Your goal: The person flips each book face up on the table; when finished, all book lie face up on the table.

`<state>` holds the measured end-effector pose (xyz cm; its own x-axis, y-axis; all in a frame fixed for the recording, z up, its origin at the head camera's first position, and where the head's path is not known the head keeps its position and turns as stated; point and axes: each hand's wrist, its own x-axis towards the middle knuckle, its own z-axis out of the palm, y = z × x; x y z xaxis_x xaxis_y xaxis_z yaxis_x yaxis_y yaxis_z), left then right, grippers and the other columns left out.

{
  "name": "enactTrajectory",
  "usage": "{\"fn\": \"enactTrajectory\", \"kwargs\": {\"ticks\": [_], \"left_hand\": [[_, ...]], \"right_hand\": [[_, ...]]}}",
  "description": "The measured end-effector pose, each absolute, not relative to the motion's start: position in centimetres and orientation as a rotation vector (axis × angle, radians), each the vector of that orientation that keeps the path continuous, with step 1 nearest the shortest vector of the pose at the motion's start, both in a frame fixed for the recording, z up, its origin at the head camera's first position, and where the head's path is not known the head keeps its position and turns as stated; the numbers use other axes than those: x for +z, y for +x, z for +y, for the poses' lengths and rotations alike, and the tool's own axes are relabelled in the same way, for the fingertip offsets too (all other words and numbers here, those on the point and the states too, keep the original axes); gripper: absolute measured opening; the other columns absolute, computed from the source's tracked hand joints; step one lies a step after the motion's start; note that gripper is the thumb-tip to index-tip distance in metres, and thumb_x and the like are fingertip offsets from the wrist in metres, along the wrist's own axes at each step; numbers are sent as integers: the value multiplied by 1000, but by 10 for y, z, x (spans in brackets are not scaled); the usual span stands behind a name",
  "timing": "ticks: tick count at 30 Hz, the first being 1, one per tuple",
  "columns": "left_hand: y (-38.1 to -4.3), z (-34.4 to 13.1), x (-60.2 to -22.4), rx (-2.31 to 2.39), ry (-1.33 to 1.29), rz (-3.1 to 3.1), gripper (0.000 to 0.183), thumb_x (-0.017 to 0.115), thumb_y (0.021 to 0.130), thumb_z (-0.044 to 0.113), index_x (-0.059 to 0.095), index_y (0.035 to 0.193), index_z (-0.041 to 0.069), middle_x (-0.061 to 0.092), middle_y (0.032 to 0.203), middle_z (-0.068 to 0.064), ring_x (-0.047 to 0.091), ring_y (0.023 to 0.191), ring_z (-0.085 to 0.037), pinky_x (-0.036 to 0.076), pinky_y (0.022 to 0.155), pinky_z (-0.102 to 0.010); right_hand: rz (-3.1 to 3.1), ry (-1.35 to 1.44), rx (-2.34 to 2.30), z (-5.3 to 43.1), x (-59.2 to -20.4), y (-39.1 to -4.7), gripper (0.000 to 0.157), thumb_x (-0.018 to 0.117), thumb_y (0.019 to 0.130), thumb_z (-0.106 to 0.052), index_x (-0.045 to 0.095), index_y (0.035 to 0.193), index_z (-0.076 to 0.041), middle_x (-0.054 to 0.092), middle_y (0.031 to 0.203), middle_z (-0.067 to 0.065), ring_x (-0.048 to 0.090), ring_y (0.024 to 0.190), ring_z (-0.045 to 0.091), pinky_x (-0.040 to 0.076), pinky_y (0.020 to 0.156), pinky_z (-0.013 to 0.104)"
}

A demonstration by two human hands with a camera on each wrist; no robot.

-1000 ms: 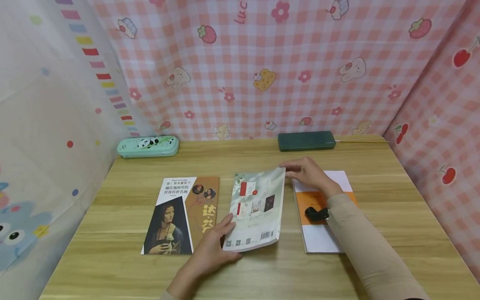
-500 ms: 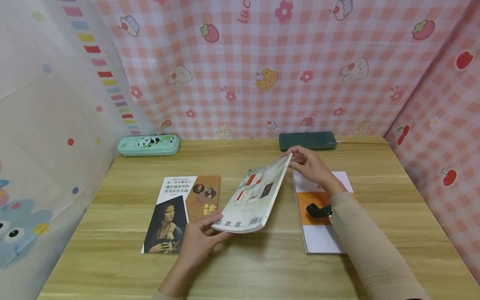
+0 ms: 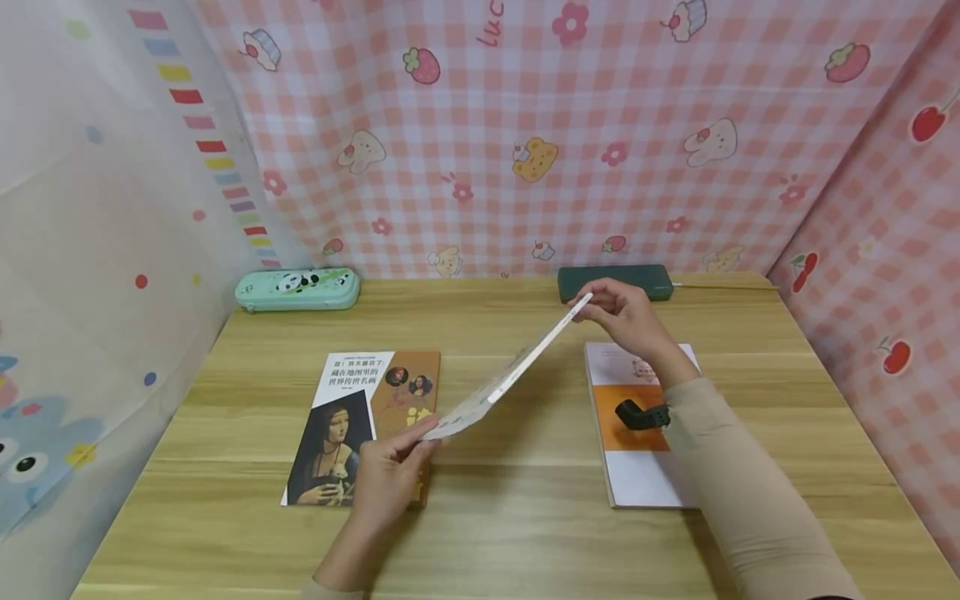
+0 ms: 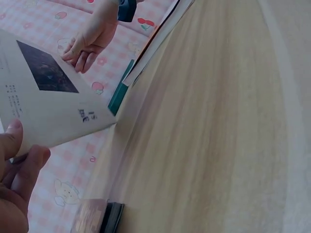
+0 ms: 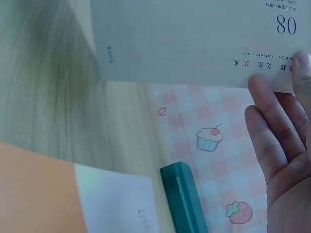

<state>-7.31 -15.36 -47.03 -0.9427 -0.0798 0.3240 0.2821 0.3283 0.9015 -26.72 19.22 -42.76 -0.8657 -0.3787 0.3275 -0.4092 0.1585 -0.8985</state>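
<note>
Both hands hold a thin magazine (image 3: 517, 375) raised and tilted over the middle of the table, its spine edge turned toward the head view. My left hand (image 3: 386, 479) pinches its lower left end between thumb and fingers, above a book with a portrait painting (image 3: 337, 437) on its cover. Up at the far right corner, my right hand (image 3: 626, 317) pinches the magazine with thumb and fingertips. The side facing down shows a dark picture (image 4: 48, 68) in the left wrist view, and a large printed 08 (image 5: 286, 25) in the right wrist view.
A white and orange book (image 3: 645, 475) lies under the right forearm, which wears a black wrist camera (image 3: 637, 414). Along the back edge are a mint panda pencil case (image 3: 300, 290), a dark green box (image 3: 660, 282) and a thin yellow stick (image 3: 727, 286). Patterned curtains surround the wooden table (image 3: 517, 533).
The magazine has been lifted and turned from nearly flat, back cover up, to steeply tilted and almost edge-on. The right hand rose; the left hand moved left and up with it.
</note>
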Motion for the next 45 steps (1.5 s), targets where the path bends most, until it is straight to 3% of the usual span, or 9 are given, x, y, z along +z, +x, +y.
{"fn": "enactTrajectory", "kwargs": {"ticks": [3,7,13,20,27,33,38,45], "left_hand": [[-72,-154,-470,-1614,-217,-2296,26,76,84,-6,78,109,1,77,99,-10,68,65,-17,49,46,-17],[-70,-154,-468,-1631,-245,-2292,23,77,86,1,77,109,1,77,90,-12,65,62,-10,51,46,-18],[-68,-155,-463,-1631,-199,-2313,27,74,91,9,74,116,-2,76,81,-15,51,47,-7,36,37,-16],[-68,-156,-463,-1581,-172,-2301,33,77,87,8,72,118,-4,75,100,-17,72,67,-21,50,45,-18],[-69,-156,-464,-1543,-83,-2308,38,79,85,4,68,119,-10,74,100,-20,76,81,-25,60,60,-23],[-65,-153,-466,-1629,44,-2350,40,80,84,0,66,119,-13,73,101,-24,75,88,-31,60,71,-21],[-60,-152,-470,-1776,109,-2387,38,82,82,1,70,115,-10,74,101,-21,76,89,-27,61,73,-24],[-55,-151,-477,-1842,179,-2512,33,89,74,9,77,102,0,78,88,-10,75,80,-15,61,70,-24]], "right_hand": [[-2380,715,1826,191,-422,-267,20,64,96,4,64,115,10,75,93,-8,72,76,10,61,75,28],[-2419,596,1715,189,-417,-265,21,68,96,-2,68,116,6,75,91,-3,64,66,8,56,59,22],[-2460,516,1601,188,-419,-264,23,71,96,-12,72,114,1,77,94,9,66,73,6,58,66,23],[-2469,476,1668,179,-421,-264,32,72,95,-18,70,120,2,75,98,18,71,72,10,62,73,45],[-2587,283,1619,165,-426,-267,39,77,92,-30,72,122,-5,77,98,15,74,71,15,63,72,35],[-2651,197,1631,151,-437,-271,39,75,94,-23,70,126,0,75,105,19,75,83,25,63,74,36],[-2680,173,1678,142,-446,-279,39,73,96,-18,67,129,1,73,113,19,72,94,28,62,76,32],[-2812,197,1604,129,-461,-288,38,72,97,-21,68,129,-1,72,118,18,67,107,29,58,87,38]]}}
